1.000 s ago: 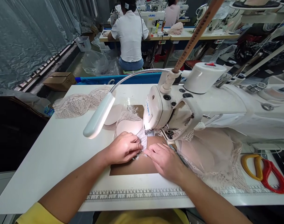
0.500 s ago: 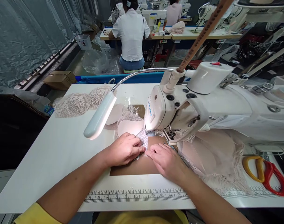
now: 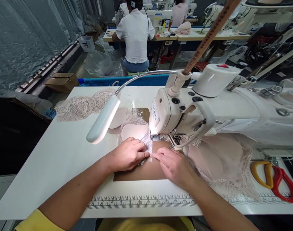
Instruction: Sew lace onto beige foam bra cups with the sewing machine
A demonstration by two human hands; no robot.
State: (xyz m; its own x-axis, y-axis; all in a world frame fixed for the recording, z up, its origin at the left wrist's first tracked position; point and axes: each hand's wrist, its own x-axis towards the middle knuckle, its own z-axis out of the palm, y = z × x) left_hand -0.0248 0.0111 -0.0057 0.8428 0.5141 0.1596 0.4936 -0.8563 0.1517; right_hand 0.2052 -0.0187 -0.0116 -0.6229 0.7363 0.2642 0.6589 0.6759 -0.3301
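Note:
My left hand (image 3: 128,154) lies curled on a narrow strip of pale lace (image 3: 147,143), fingers pressing it flat just in front of the needle of the white sewing machine (image 3: 185,112). My right hand (image 3: 172,163) rests flat beside it on the brown plate (image 3: 139,175), fingertips touching the strip's near edge. Behind the strip sits a padded bra cup (image 3: 134,130) under the lamp (image 3: 103,119). The needle itself is hidden by the machine head.
A lace bra (image 3: 83,104) lies at the table's far left. More lace fabric (image 3: 223,163) is heaped under the machine arm. Yellow and red scissors (image 3: 273,179) lie at the right edge. A ruler strip (image 3: 139,202) runs along the near edge. A person in white sits at another machine behind.
My right hand has slid slightly right and toward me, and its fingers have flattened. The left hand stays on the lace strip.

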